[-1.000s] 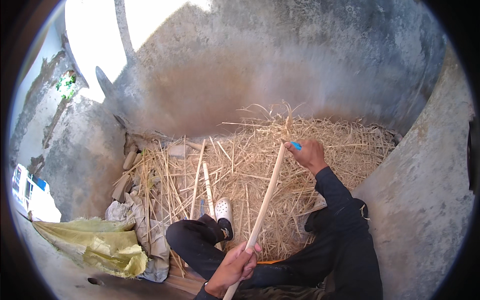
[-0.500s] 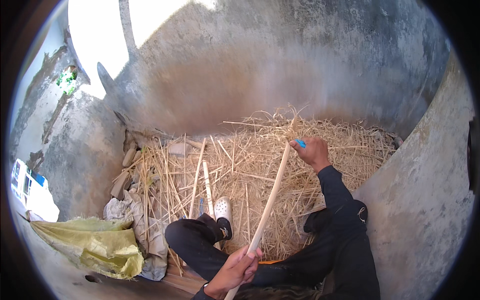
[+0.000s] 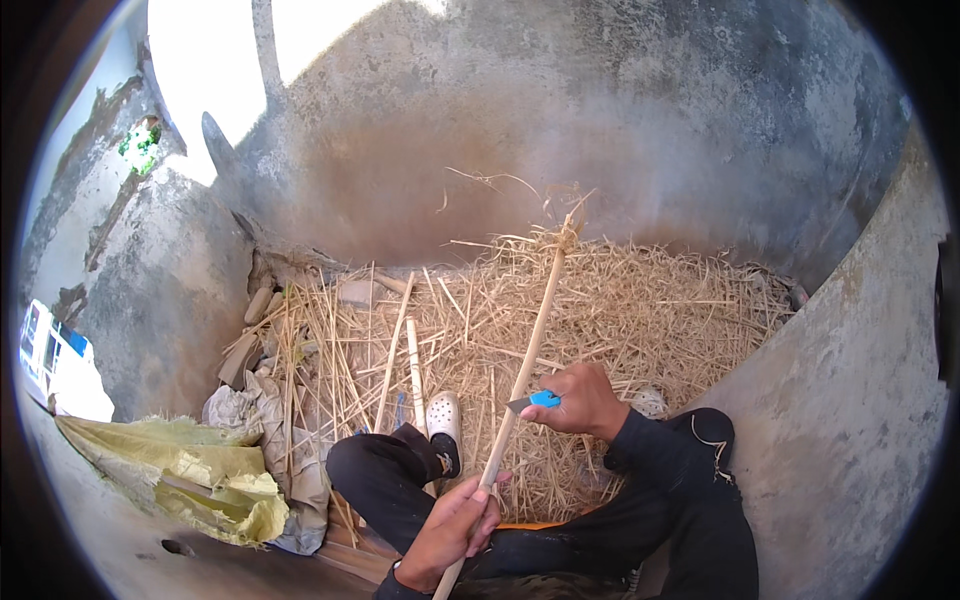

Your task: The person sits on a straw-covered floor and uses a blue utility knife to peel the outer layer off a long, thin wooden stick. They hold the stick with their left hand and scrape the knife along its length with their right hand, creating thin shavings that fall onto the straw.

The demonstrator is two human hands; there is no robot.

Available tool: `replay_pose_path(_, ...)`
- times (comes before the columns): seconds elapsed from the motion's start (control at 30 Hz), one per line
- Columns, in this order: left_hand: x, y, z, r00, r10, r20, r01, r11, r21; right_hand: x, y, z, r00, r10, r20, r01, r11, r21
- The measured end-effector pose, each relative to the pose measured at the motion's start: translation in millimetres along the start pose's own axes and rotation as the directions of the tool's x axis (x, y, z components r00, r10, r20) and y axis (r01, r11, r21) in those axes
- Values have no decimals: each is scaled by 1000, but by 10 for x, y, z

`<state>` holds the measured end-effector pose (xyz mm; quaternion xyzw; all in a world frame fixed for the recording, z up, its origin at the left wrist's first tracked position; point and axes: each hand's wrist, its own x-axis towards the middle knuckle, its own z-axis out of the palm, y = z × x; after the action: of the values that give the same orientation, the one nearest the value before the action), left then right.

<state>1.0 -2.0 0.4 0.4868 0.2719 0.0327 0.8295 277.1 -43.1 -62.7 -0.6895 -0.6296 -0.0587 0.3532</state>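
Stick (image 3: 538,322) slants up over straw (image 3: 670,315), far tip frayed. Left hand (image 3: 452,526): grip wrapped round it near lower end. Right hand (image 3: 582,400): grip closed on blue knife (image 3: 545,398), blade against stick about midway. White clog (image 3: 444,414) left of stick.

A mottled grey far wall (image 3: 650,130), browned toward its base, is met by a paler right-hand wall (image 3: 840,390). The upper left is bleached by sunlight (image 3: 200,70) and crossed by a narrow shaded strip (image 3: 267,50). Green foliage (image 3: 140,147) is seen at the weathered left wall (image 3: 170,290). The floor (image 3: 470,385) is thickly strewn with pale shavings (image 3: 690,310).
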Motion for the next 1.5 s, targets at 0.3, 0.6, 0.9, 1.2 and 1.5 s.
replay_pose_path(0.3, 25, 3, 82, 999, -39, -2, 39, 995, 92, 0, 114, 7, 994, 101, 40, -98, 993, -69)
replay_pose_path(0.6, -102, 71, 214, 992, 58, -109, -21, 950, 310, 24, 289, 81, 983, 180, 46, -180, 984, 8)
replay_pose_path(0.9, -103, 21, 247, 976, 174, -135, -79, 849, 522, 86, 384, -3, 976, 217, 25, -217, 976, 6)
replay_pose_path(1.2, -115, 109, 340, 941, 303, -153, -96, 670, 736, 93, 292, -1, 984, 164, -62, -164, 986, 9)
replay_pose_path(1.5, -151, 41, 260, 943, 316, -109, -120, 623, 773, 150, 478, -136, 982, 169, -87, -172, 984, -35)
